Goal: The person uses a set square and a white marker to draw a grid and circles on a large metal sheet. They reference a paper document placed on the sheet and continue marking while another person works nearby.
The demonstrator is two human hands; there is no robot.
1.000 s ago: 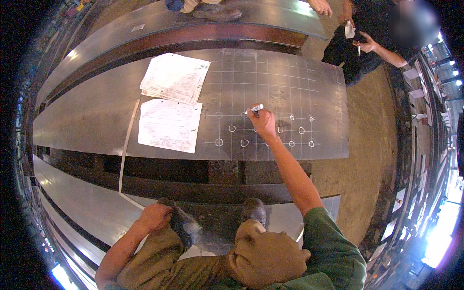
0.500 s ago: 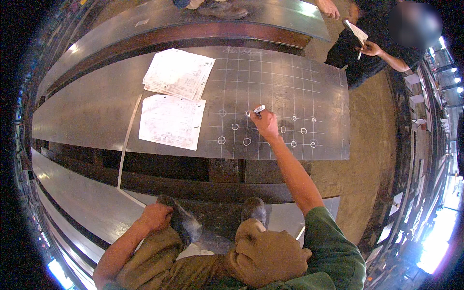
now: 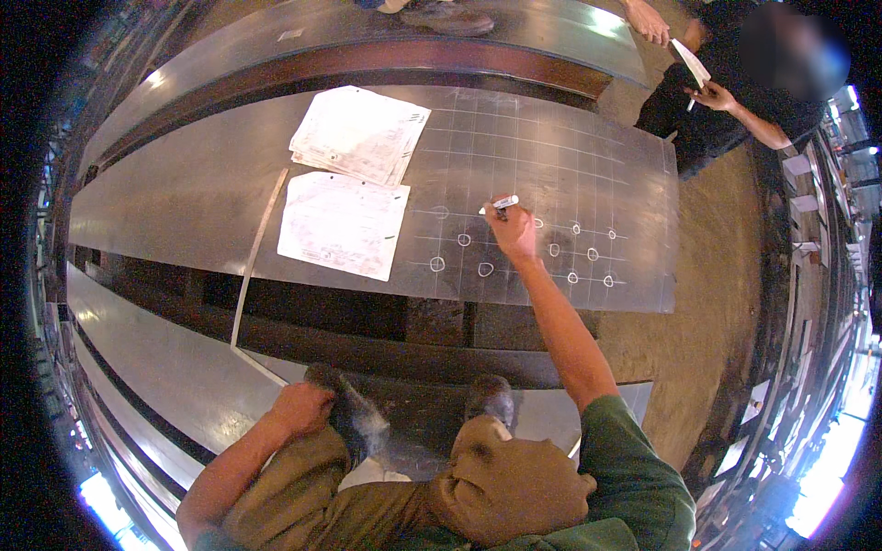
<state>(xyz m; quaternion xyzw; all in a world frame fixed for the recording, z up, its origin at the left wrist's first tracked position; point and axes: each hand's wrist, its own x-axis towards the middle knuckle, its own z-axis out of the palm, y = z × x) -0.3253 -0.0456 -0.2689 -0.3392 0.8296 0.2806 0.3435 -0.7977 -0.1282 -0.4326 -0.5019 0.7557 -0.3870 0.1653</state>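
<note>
My right hand (image 3: 515, 231) is closed around a white marker (image 3: 506, 201) over a dark steel plate (image 3: 184, 202). The marker's tip is at or just above the plate, by a crossing of drawn grid lines. Several white circles, such as this circle (image 3: 464, 241), lie on the grid around the hand; the hand covers part of it. My left hand (image 3: 305, 408) rests by my left knee with its fingers curled. A pale thin strip (image 3: 260, 234) lies across the plate, bends at its near edge and runs toward that hand. Whether the fingers hold it is hidden.
Two sets of printed sheets (image 3: 344, 226) lie left of the grid. Beyond the plate runs a reddish-brown beam (image 3: 441, 60) and another plate with a shoe (image 3: 448, 18) on it. A co-worker (image 3: 707, 119) at far right holds papers (image 3: 691, 61). Dark gaps separate the plates near my boots (image 3: 489, 399).
The view has shifted slightly, so the plate and sheets sit further right. My right hand has moved a little with the marker. The co-worker's papers have tilted.
</note>
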